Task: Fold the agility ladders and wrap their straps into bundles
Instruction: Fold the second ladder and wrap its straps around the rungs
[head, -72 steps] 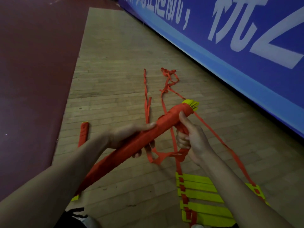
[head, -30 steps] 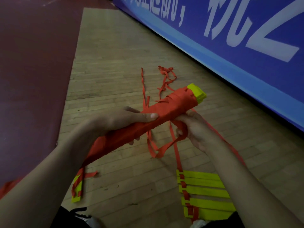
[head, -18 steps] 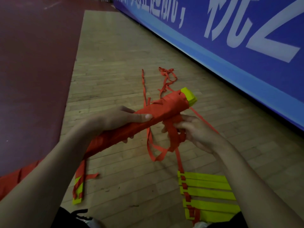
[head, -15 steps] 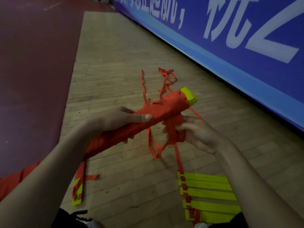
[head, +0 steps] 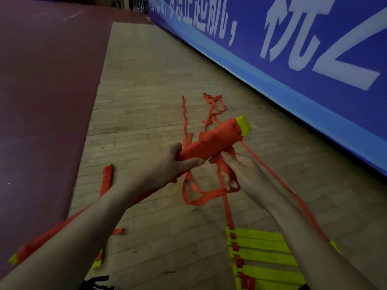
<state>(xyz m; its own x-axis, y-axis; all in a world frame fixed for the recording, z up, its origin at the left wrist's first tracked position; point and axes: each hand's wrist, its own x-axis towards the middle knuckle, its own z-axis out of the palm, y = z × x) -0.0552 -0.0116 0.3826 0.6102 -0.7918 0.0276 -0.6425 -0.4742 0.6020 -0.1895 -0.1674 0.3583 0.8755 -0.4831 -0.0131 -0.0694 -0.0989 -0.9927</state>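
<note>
A long ladder bundle (head: 211, 141), yellow rungs wound in red strap, slants up to the right at mid-frame; its yellow end sticks out at the top. My left hand (head: 165, 166) grips the bundle near its middle. My right hand (head: 236, 170) grips the red strap (head: 222, 166) just under the bundle, with a loose loop hanging below it. More loose strap trails away over the floor behind the bundle.
A stack of yellow rungs with red straps (head: 263, 256) lies on the wooden floor at the lower right. A short red piece (head: 107, 176) lies at the left by the dark red mat (head: 41, 101). A blue banner wall (head: 293, 49) runs along the right.
My right hand has moved from beside the bundle to under it, drawing the strap down and taking it in a fist. The bundle's yellow end has tilted up a little.
</note>
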